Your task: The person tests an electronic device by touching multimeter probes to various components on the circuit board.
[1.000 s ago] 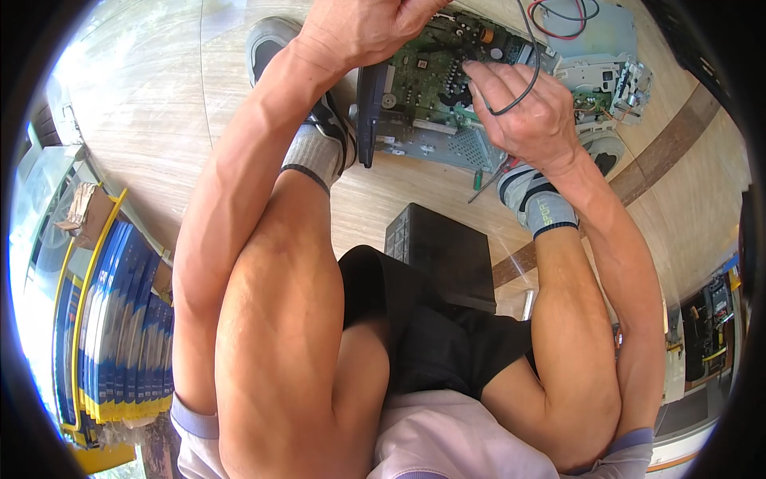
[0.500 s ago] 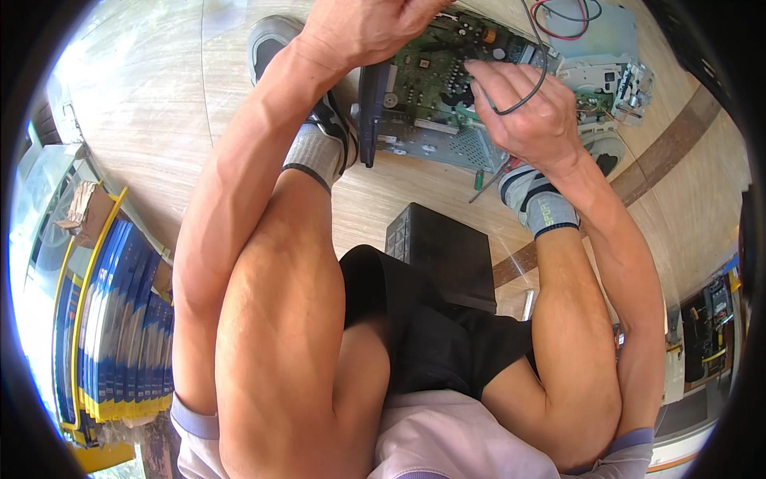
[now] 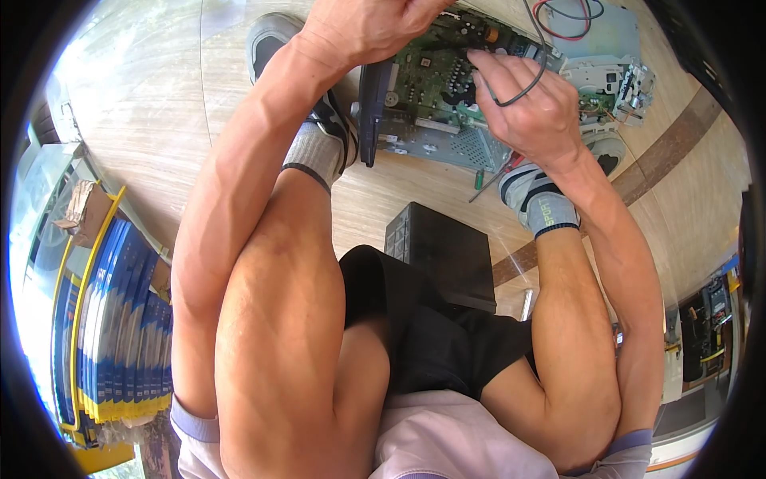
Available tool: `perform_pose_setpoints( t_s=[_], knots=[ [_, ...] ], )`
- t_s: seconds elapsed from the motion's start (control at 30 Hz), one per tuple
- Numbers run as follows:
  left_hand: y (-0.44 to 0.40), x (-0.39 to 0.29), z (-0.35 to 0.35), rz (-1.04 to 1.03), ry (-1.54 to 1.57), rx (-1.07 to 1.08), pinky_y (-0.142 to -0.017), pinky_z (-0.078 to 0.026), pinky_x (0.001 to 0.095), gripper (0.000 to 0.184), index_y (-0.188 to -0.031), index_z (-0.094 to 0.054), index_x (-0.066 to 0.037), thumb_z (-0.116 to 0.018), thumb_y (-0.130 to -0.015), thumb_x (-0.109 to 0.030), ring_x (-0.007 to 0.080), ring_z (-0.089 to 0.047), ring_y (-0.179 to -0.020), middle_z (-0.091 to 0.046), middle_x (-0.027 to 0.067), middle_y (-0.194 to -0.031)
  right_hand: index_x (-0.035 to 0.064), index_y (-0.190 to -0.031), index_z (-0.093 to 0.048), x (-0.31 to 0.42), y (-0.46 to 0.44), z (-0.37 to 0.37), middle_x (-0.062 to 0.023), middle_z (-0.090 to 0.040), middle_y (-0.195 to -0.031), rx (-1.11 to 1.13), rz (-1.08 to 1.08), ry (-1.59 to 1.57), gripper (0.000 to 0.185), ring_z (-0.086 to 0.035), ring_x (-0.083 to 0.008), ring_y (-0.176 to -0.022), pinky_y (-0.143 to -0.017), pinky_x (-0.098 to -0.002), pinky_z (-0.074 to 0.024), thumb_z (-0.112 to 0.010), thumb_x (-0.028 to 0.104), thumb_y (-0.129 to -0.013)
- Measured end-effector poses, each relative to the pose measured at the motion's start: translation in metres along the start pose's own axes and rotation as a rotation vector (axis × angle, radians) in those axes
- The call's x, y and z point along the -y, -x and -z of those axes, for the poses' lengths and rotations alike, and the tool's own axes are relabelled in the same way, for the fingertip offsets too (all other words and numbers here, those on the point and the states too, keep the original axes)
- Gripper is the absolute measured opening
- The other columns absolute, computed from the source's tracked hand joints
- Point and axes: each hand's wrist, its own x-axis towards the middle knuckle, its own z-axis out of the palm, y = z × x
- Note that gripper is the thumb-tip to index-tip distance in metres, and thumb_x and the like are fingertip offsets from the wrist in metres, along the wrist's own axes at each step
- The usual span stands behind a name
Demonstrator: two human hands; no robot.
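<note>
A green circuit board [image 3: 435, 76] in a metal chassis lies on the floor between my feet. Over it, my right hand [image 3: 531, 104] is closed in a pen-like pinch, fingertips close to the board's components. A black test lead [image 3: 536, 76] loops across this hand into its grip; the probe is mostly hidden by the fingers. My left hand [image 3: 367, 28] is above the board's left side, with its fingers cut off by the top edge, so its grip is unclear. A black panel [image 3: 372, 116] stands upright along the board's left edge, below this hand.
A screwdriver [image 3: 496, 177] lies by my right shoe, with a small green part [image 3: 479, 179] beside it. A disc-drive mechanism [image 3: 610, 92] is at the right, near a metal plate [image 3: 594, 28]. A black box [image 3: 443, 251] sits between my legs. Blue-spined books [image 3: 128, 319] fill a yellow rack at left.
My right hand has shifted slightly upward over the board, its fingertips moving farther from me. The black lead moves with it. My left hand stays in nearly the same place.
</note>
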Motion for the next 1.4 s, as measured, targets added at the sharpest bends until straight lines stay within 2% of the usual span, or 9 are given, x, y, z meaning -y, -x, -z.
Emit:
perform_pose_setpoints(
  t_s=[0.13,0.17,0.27,0.5,0.7,0.8,0.9,1.0,1.4],
  knots=[
    [-0.001,0.005,-0.004,-0.025,-0.017,-0.024,-0.062,-0.054,0.0469,0.034,-0.096,-0.069,0.001,-0.069,-0.108,-0.030,0.0399,-0.070,-0.067,-0.068,0.0250,-0.075,0.0056,-0.108,-0.077,-0.005,-0.005,0.004,-0.0058,-0.074,-0.088,-0.133,0.045,-0.089,0.028,-0.072,-0.0227,-0.072,-0.063,-0.0335,-0.0592,-0.081,0.006,-0.080],
    [-0.001,0.005,-0.004,-0.026,-0.011,-0.028,-0.062,-0.054,0.0471,0.034,-0.096,-0.069,0.001,-0.069,-0.108,-0.031,0.0400,-0.070,-0.068,-0.068,0.0252,-0.075,0.0017,-0.117,-0.076,0.000,-0.002,0.020,-0.0132,-0.078,-0.098,-0.037,0.013,-0.102,0.030,-0.075,-0.0289,-0.080,-0.072,-0.0374,-0.0605,-0.080,0.000,-0.087],
    [-0.001,0.006,-0.005,-0.019,0.002,-0.011,-0.064,-0.055,0.0478,0.034,-0.096,-0.069,0.001,-0.069,-0.109,-0.031,0.0402,-0.070,-0.069,-0.068,0.0254,-0.076,0.0009,-0.116,-0.076,0.002,-0.001,0.049,-0.0134,-0.077,-0.098,0.032,-0.032,-0.056,0.028,-0.075,-0.0291,-0.080,-0.071,-0.0372,-0.0605,-0.080,0.000,-0.088],
    [0.001,0.003,-0.003,-0.032,-0.020,-0.006,-0.064,-0.055,0.0477,0.035,-0.097,-0.068,0.001,-0.068,-0.109,-0.032,0.0404,-0.070,-0.069,-0.068,0.0252,-0.077,0.0061,-0.110,-0.077,-0.002,0.012,0.042,-0.0068,-0.074,-0.095,0.042,0.023,-0.034,0.030,-0.069,-0.0239,-0.086,-0.074,-0.0343,-0.0596,-0.079,0.003,-0.080],
    [0.000,0.005,-0.001,-0.046,-0.010,-0.004,-0.064,-0.055,0.0483,0.035,-0.097,-0.068,0.001,-0.068,-0.109,-0.033,0.0420,-0.070,-0.070,-0.068,0.0249,-0.077,0.0053,-0.108,-0.077,0.000,0.014,0.039,-0.0061,-0.073,-0.093,0.002,0.005,-0.027,0.028,-0.066,-0.0246,-0.085,-0.074,-0.0331,-0.0591,-0.079,0.003,-0.080],
    [-0.001,0.006,-0.004,-0.040,-0.024,-0.014,-0.064,-0.055,0.0484,0.035,-0.097,-0.068,0.000,-0.068,-0.109,-0.032,0.0426,-0.070,-0.070,-0.068,0.0248,-0.076,0.0015,-0.115,-0.077,0.008,0.010,0.046,-0.0105,-0.074,-0.095,0.124,-0.070,-0.056,0.032,-0.067,-0.0297,-0.088,-0.078,-0.0382,-0.0577,-0.080,-0.003,-0.083],
    [-0.001,0.008,-0.005,-0.036,-0.024,-0.012,-0.064,-0.055,0.0487,0.035,-0.096,-0.068,0.000,-0.068,-0.109,-0.032,0.0430,-0.070,-0.070,-0.068,0.0248,-0.076,0.0009,-0.114,-0.077,0.008,0.011,0.045,-0.0105,-0.073,-0.093,0.114,-0.086,-0.070,0.031,-0.066,-0.0295,-0.088,-0.079,-0.0385,-0.0572,-0.080,-0.003,-0.083],
    [-0.001,0.009,-0.005,-0.048,-0.030,-0.013,-0.064,-0.054,0.0492,0.035,-0.096,-0.067,0.000,-0.068,-0.109,-0.032,0.0433,-0.070,-0.070,-0.068,0.0250,-0.076,0.0033,-0.105,-0.078,0.004,0.009,0.040,-0.0062,-0.072,-0.089,0.044,-0.015,-0.021,0.026,-0.063,-0.0237,-0.081,-0.072,-0.0325,-0.0578,-0.079,0.002,-0.079],
    [-0.002,0.008,-0.004,-0.044,-0.029,-0.006,-0.064,-0.055,0.0488,0.035,-0.097,-0.068,0.001,-0.068,-0.109,-0.033,0.0431,-0.071,-0.071,-0.068,0.0253,-0.076,0.0034,-0.106,-0.078,0.002,0.009,0.039,-0.0064,-0.072,-0.089,0.047,-0.031,-0.053,0.027,-0.064,-0.0241,-0.082,-0.073,-0.0334,-0.0583,-0.079,0.002,-0.079]
  ],
)
